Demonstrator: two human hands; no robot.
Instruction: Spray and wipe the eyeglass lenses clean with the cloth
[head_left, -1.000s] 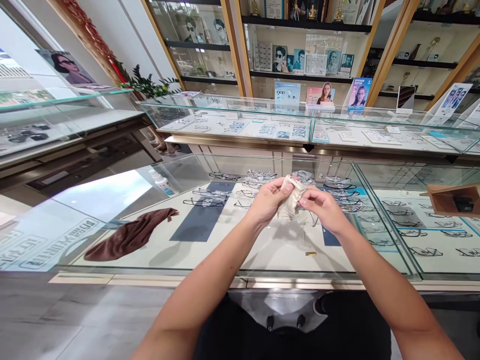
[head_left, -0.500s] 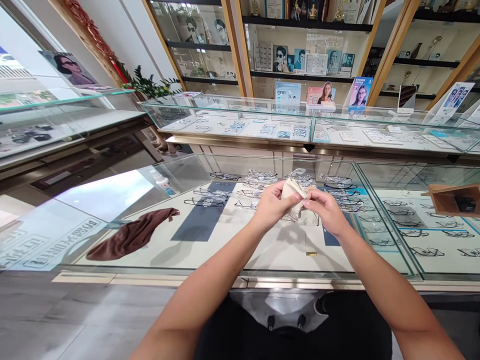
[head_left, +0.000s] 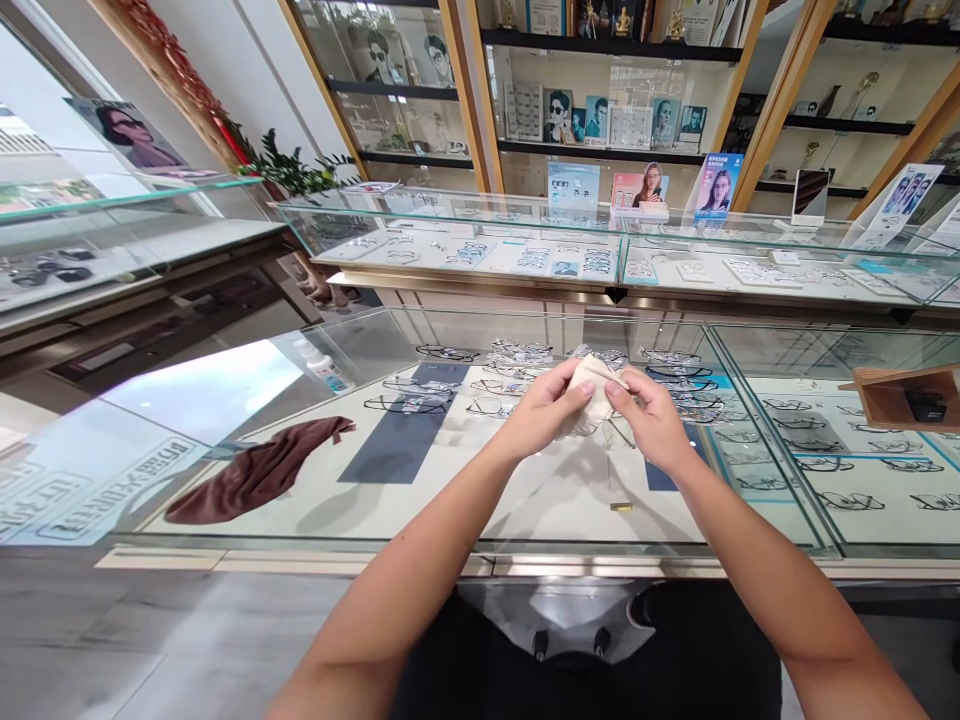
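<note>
On the left of the glass counter [head_left: 187, 400], a brown cloth [head_left: 255, 470] lies crumpled on the top, and a small bottle [head_left: 324, 366] shows beyond it near the far edge. Farther back, a plant [head_left: 296, 172] stands by the wall. Under the glass, rows of frames [head_left: 420, 402] lie on pale and dark mats. Over the middle of the counter the left hand [head_left: 536, 415] pinches a beige cloth [head_left: 594, 385] between thumb and fingers, clenched on its left edge. The beige cloth is held above the glass between both hands. It is wrapped around glasses [head_left: 619, 432], of which only a thin bit of wire shows beneath it. Just beside it, the right hand [head_left: 654, 420] grips the beige cloth's right side, thumb on top, its fingertips close to those of the left hand. Below the hands, inside the case, lies a small gold tag [head_left: 620, 506]. At the far right a wooden box [head_left: 904, 398] sits on the counter, well apart from the hands, with a dark thing inside.
</note>
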